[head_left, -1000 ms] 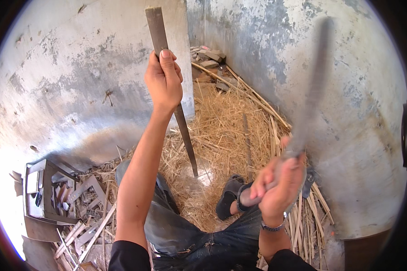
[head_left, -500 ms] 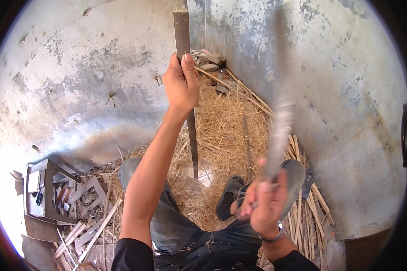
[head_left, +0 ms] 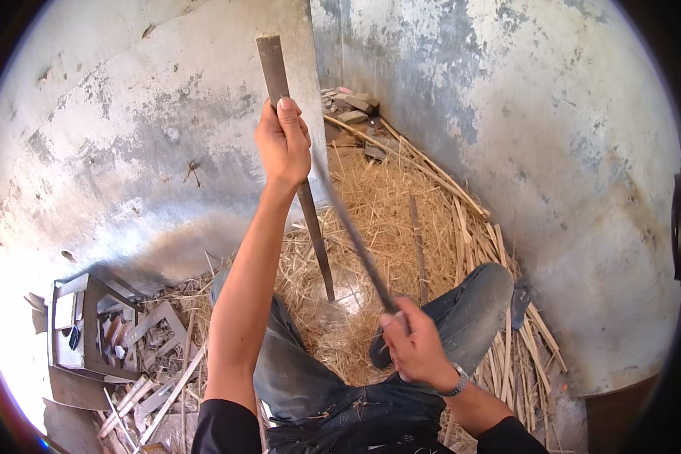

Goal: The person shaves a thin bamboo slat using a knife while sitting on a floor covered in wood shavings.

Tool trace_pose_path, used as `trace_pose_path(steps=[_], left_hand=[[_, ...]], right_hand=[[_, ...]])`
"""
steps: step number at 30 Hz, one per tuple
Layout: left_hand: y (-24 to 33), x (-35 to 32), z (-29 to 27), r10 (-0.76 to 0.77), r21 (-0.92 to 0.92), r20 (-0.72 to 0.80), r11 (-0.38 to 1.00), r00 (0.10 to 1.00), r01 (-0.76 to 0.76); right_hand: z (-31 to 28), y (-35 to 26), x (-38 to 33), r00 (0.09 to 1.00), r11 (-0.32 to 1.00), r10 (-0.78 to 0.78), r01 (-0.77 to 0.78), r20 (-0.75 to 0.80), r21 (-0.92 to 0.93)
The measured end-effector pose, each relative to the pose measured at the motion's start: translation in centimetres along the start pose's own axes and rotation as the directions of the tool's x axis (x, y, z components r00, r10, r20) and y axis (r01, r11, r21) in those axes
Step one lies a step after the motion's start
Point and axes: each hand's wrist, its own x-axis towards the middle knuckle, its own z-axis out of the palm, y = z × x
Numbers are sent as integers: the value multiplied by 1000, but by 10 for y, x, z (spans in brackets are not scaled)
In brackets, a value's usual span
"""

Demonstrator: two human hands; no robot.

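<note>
1. I look down into a corner where two stained, grey, patchy plaster walls meet; they fill most of my view.
2. Below them spreads a bed of dry yellow straw, with pale split cane strips lying along the foot of the right wall and a few grey stone lumps in the far corner.
3. My legs in dusty blue jeans are bent over the straw, the right knee raised near the right wall.
4. At lower left sits a grey metal frame box, with flat scrap offcuts scattered beside it.
5. The long flat grey-brown strip of wood stands nearly upright, its lower end planted in the straw between my knees and its top rising past the wall edge.
6. The long thin dark blade slants from my lower hand up toward the strip and appears to meet it just below my upper hand; it is motion-blurred, so I cannot tell exact contact.
7. My left hand is wrapped fully closed around the strip near its top, arm outstretched.
8. My right hand, a metal band at the wrist, is clenched tight around the blade's handle, low above my lap.
</note>
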Motion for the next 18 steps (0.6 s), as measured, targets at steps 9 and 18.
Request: trace_pose_path(steps=[9,18], left_hand=[[7,-1,-5,-26,9,-61,1000,998,26],[-3,11,-33,-47,-118,-45,992,998,41]], right_hand=[[23,123,35,839,632,-545,420,12,-651],[-18,93,56,810,520,348,-586,473,621]])
